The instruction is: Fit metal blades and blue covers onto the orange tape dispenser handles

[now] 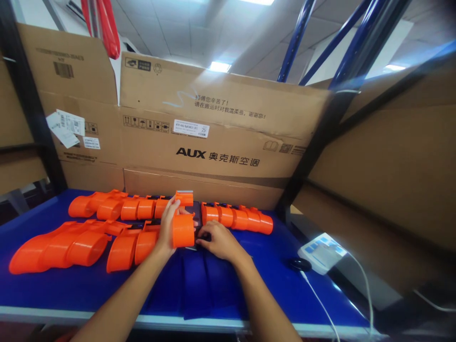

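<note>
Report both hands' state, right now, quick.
Left hand: closed, holding an orange ring-shaped piece.
Right hand: fingers bent, close by that piece; whether it grips anything cannot be told.

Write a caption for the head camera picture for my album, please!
Left hand holding an orange part, right hand close by, more orange parts on a blue table.
</note>
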Tool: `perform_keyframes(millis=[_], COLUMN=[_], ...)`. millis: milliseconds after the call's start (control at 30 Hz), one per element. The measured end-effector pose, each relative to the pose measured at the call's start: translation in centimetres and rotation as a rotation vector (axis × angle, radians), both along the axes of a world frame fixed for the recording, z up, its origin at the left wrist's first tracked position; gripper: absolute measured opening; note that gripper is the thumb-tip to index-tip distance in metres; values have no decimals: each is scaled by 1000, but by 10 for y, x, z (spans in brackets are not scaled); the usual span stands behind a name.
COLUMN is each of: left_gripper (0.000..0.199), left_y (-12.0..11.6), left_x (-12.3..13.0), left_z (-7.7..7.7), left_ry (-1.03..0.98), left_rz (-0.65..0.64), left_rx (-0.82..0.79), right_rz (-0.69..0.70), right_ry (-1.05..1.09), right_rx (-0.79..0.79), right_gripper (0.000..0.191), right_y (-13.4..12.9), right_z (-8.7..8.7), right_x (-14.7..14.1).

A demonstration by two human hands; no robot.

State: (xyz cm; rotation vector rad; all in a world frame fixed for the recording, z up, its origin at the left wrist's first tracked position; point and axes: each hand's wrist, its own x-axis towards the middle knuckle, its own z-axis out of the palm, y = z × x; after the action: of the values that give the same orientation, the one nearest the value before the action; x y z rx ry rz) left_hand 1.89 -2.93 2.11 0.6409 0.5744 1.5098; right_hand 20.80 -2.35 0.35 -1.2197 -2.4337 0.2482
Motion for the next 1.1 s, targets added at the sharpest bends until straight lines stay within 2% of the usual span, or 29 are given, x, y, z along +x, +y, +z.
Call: perform_keyframes(millis=[100, 333, 1100], left_gripper=[57, 60, 63], left_y=[-2, -5, -5], left_x=[1, 3, 2], left_z=[1, 3, 2], left_ry=[35, 36, 59], left_rz=[53, 75, 71], left_rx=[43, 69, 57], right_rz=[21, 32, 39], right_ry=[5, -12, 8], right_rx=[-4, -4, -62], right_gripper=[10, 13, 14], right_y=[0, -2, -2], right_z=[0, -2, -2], right_x=[-1, -3, -7])
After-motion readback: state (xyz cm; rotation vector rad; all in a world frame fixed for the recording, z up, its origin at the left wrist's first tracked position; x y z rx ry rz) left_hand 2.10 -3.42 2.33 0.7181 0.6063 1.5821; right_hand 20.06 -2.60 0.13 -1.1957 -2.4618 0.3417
